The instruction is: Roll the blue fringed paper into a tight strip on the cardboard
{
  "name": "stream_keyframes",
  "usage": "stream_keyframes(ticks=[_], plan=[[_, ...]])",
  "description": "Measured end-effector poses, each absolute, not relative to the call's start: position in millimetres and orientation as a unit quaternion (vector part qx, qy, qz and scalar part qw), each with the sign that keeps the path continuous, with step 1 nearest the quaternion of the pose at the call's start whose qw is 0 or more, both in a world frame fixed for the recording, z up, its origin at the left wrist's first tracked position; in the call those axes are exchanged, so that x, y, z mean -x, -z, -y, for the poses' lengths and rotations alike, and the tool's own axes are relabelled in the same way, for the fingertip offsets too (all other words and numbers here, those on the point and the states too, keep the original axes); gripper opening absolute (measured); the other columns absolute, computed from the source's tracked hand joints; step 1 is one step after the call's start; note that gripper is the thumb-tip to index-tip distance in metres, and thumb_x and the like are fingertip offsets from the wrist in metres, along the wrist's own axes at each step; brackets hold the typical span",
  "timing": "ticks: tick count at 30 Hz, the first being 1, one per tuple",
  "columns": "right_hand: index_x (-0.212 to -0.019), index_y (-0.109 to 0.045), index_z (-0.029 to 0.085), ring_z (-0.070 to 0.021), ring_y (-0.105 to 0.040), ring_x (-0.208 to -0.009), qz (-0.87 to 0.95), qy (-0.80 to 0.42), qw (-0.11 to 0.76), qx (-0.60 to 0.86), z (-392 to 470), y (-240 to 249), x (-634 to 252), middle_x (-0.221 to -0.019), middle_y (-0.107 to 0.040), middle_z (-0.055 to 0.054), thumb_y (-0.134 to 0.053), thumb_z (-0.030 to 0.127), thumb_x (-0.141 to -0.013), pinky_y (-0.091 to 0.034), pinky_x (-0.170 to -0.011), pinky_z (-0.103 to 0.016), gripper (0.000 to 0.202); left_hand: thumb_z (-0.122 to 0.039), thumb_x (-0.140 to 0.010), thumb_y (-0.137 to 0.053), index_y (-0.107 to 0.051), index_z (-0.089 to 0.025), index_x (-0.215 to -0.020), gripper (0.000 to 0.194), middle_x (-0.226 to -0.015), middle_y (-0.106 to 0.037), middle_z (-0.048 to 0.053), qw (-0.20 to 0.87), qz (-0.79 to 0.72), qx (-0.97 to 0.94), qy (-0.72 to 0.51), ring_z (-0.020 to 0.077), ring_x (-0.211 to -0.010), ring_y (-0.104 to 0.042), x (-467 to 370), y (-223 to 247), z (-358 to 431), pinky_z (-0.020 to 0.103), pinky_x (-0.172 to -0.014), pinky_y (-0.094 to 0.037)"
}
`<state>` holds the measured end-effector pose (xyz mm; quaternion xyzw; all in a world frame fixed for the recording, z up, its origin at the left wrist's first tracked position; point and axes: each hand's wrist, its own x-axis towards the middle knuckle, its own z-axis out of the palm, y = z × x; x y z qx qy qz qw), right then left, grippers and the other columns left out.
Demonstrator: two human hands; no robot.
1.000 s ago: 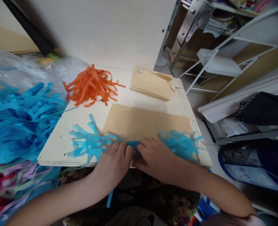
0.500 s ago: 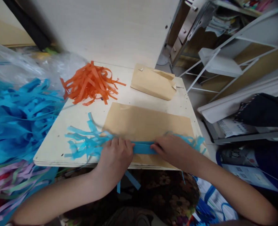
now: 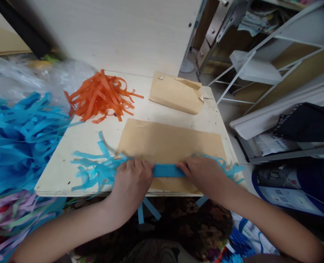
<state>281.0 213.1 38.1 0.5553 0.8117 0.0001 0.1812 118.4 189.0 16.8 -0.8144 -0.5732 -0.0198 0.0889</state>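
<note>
A bundle of blue paper strips (image 3: 166, 170) lies across the near edge of a flat brown envelope (image 3: 170, 146) on a pale wooden board (image 3: 76, 146). My left hand (image 3: 131, 180) grips the bundle's left part, where loose strip ends (image 3: 92, 168) fan out to the left. My right hand (image 3: 204, 173) grips the right part, with more strip ends (image 3: 230, 168) spilling beyond it. Between the hands the strips are pulled into a flat, tight band. Two short blue strips (image 3: 147, 211) hang below the board's edge.
A heap of orange paper strips (image 3: 100, 95) lies at the board's back left, a second brown envelope (image 3: 177, 95) at the back right. A large pile of blue strips (image 3: 16, 138) and clear plastic sit left. White metal shelving (image 3: 260, 65) stands right.
My hands, side by side at the bundle's middle a second ago, have drawn apart. The strips between them are now stretched into a flat band.
</note>
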Motion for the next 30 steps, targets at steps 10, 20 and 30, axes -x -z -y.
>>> stream_keyframes(ticks=[10, 20, 30], plan=[[-0.063, -0.057, 0.014, -0.0192, -0.052, -0.059, -0.829, -0.109, 0.111, -0.538, -202, -37, -273, -0.058, -0.057, -0.007, -0.041, 0.023, -0.08, -0.026, -0.049, -0.028, 0.025, -0.004, -0.073, -0.037, -0.056, -0.016, -0.074, 0.022, -0.062, -0.055, 0.002, 0.228, 0.487, 0.84, 0.067, 0.0175, -0.061, -0.051, -118, -17, -184, 0.033, -0.058, -0.032], [-0.105, -0.052, 0.013, -0.0187, -0.046, -0.071, -0.86, -0.175, -0.027, -0.479, -161, -15, -254, -0.08, -0.058, -0.01, -0.034, 0.012, -0.077, -0.026, -0.065, -0.03, 0.033, -0.006, -0.075, -0.035, -0.057, -0.016, -0.092, 0.03, -0.089, -0.063, 0.003, 0.148, 0.396, 0.899, 0.116, 0.0156, -0.089, -0.051, -108, -15, -173, 0.033, -0.074, -0.028], [-0.115, -0.046, 0.02, -0.025, -0.04, -0.085, -0.822, -0.118, -0.054, -0.555, -151, 1, -263, -0.093, -0.052, -0.013, -0.026, 0.07, -0.064, -0.025, -0.07, -0.035, 0.074, -0.024, -0.078, -0.028, -0.049, -0.011, -0.11, 0.04, -0.118, -0.047, 0.008, 0.058, 0.448, 0.884, 0.122, 0.021, -0.107, -0.042, -97, -3, -155, 0.039, -0.081, -0.024]])
